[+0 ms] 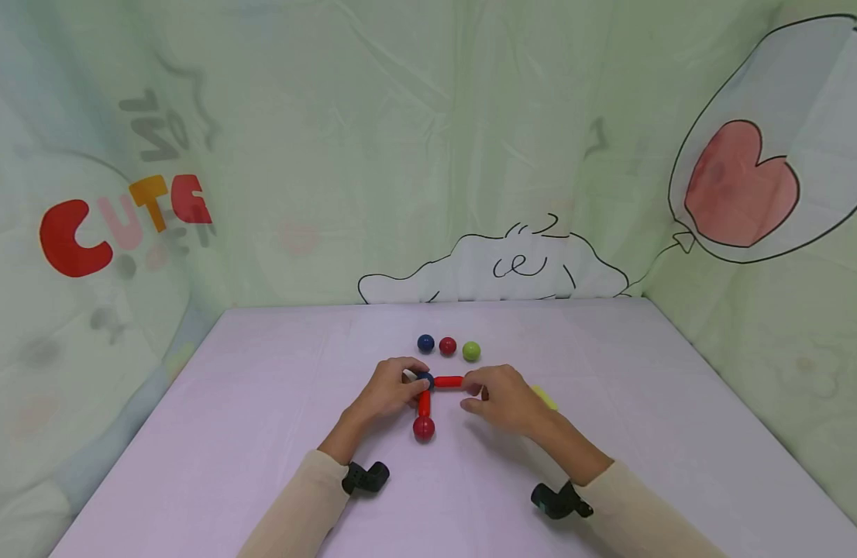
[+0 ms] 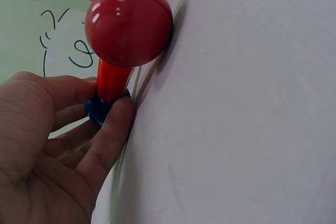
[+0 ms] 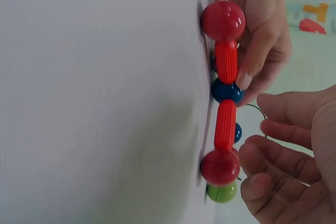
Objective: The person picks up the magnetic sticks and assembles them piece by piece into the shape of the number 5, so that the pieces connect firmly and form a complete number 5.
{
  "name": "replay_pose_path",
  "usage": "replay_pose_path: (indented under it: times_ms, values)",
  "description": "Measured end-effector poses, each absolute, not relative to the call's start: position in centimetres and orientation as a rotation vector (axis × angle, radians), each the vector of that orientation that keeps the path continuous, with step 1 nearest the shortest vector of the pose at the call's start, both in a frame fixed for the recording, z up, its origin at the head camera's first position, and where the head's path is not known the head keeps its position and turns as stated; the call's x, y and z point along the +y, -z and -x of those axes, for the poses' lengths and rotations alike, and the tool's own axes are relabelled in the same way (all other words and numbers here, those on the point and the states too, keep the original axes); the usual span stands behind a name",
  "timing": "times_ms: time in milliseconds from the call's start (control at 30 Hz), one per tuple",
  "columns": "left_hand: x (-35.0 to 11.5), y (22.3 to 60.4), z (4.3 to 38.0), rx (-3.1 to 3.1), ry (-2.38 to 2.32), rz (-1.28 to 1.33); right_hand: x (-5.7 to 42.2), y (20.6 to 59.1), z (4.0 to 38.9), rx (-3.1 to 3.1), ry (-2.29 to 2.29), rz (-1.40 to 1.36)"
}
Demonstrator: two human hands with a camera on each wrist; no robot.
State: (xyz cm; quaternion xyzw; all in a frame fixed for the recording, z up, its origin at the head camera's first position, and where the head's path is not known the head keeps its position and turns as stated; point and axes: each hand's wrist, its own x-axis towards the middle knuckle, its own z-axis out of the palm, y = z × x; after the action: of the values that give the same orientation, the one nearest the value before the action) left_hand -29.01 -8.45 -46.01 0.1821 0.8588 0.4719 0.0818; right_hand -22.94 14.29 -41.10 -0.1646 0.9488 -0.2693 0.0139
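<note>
My left hand (image 1: pixel 385 387) pinches a blue ball (image 1: pixel 425 380) between thumb and fingers, low over the table. Two red ribbed rods join this ball. One rod (image 1: pixel 425 403) points toward me and ends in a red ball (image 1: pixel 424 428), large in the left wrist view. The other rod (image 1: pixel 448 381) points right; in the right wrist view it meets a second red ball (image 3: pixel 220 166), which the right hand hides from the head view. My right hand (image 1: pixel 507 397) is beside that end, fingers loosely bent and holding nothing; whether a fingertip touches the ball I cannot tell.
Behind the joined pieces, a loose blue ball (image 1: pixel 425 343), red ball (image 1: pixel 447 346) and green ball (image 1: pixel 472 351) lie in a row. A yellow piece (image 1: pixel 544 397) lies partly hidden by my right wrist. The lilac-white table (image 1: pixel 191 449) backs onto printed curtains.
</note>
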Motion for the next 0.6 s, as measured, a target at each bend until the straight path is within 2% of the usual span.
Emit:
replay_pose_path:
  times_ms: [600]
  values:
    - [-8.3, 46.0, 28.8, 2.55, -1.453, -0.531, 19.6, 41.1, 23.1, 3.08, 0.615, 0.183]
